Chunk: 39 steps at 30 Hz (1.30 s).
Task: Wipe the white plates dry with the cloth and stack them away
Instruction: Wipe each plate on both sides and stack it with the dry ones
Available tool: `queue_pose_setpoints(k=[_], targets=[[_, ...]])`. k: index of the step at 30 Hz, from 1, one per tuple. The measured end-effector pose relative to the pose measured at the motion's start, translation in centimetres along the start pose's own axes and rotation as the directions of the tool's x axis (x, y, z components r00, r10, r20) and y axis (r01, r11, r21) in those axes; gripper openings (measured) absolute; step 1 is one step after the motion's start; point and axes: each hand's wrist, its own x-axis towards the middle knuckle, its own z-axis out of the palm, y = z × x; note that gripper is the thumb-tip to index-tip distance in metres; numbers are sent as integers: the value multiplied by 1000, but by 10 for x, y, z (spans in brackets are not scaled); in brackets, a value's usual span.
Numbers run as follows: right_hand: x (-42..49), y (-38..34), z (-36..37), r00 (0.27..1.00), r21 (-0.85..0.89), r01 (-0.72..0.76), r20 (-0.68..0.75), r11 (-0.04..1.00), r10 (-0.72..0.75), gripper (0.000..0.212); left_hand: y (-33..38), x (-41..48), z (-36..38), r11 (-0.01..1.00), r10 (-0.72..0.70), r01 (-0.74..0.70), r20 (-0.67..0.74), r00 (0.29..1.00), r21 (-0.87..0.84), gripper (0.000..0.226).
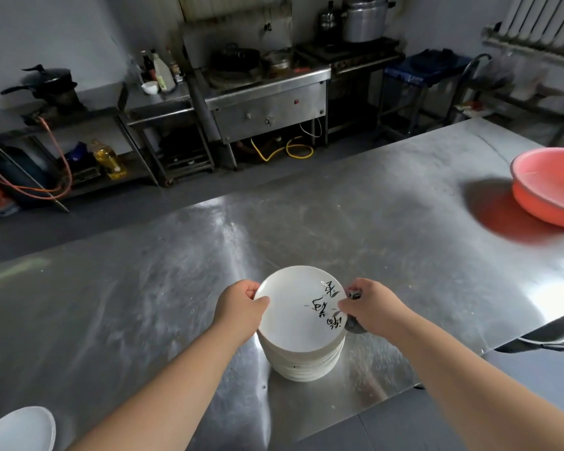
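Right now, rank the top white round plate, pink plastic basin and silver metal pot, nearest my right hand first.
1. Top white round plate, in the right hand.
2. Pink plastic basin, table's right.
3. Silver metal pot, back stove.

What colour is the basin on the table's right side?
Pinkish red basin, clearest in the head view.

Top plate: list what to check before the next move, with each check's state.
1. Left hand pinches the top plate at its rim: ok.
2. Right hand pinches the opposite rim: ok.
3. Cloth in the right hand: ok, a dark bunch under its fingers.
4. Stack beneath stands straight on the table: ok.
5. Top plate wiped dry: cannot tell.
6. Pink basin apart from the stack: ok.
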Motion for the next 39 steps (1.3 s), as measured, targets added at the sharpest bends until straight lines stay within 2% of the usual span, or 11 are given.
queue_pose_setpoints(k=[3,8,12,15,19,21,26,32,39], targets=[[5,4,5,999,-89,42,-19,995,-43,13,-1,0,2,990,36,-25,-80,996,136,5],[8,8,7,996,-258,72,-40,963,-85,14,-3,5,8,979,50,-29,-97,994,204,7],[7,10,7,992,-412,62,-77,909,-102,14,-1,5,11,974,55,-32,-96,994,223,5],[-1,7,7,980,-546,22,-155,837,-127,15,-2,7,10,970,64,-43,-82,995,238,6],[-12,-3,11,946,-627,-9,-258,779,-196,18,-10,11,2,971,77,-62,-57,995,232,9],[-15,-16,20,936,-661,14,-255,750,-243,20,-19,11,-10,978,73,-58,-65,995,201,14],[-18,-62,85,934,-705,168,-109,689,-340,18,-73,6,-69,983,-11,32,-118,993,178,22],[-27,-119,228,894,-722,402,175,563,-413,24,-177,-24,-187,951,-136,191,-227,964,243,29],[-53,-146,400,811,-723,579,464,377,-356,33,-323,-86,-302,881,-231,347,-349,908,321,28]])
